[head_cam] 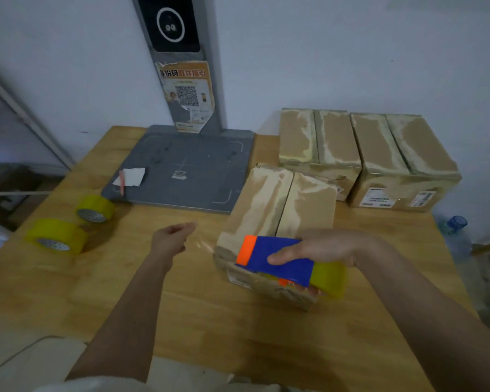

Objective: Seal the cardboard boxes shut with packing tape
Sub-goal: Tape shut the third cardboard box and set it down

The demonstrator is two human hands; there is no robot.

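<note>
We see the right hand [326, 248] gripping a blue dispenser [277, 261] over the near box [277, 210]; the left hand [171, 239] pinches a clear tape strip; two rolls [68, 224] lie left on the bench [181, 306]; two boxes [365, 154] stand behind.

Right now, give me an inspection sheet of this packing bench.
Surface: wooden table, bare at the front.
Job's things: three brown cardboard boxes, nearest box, two behind; blue-and-orange tape dispenser.
Clutter: two yellow tape rolls; grey scanner stand with paper scrap.
Hands: right hand grips the dispenser at the nearest box; left hand pinches clear tape.
Cables: nothing seen.
Surroundings: white wall; blue-capped water bottle.
</note>
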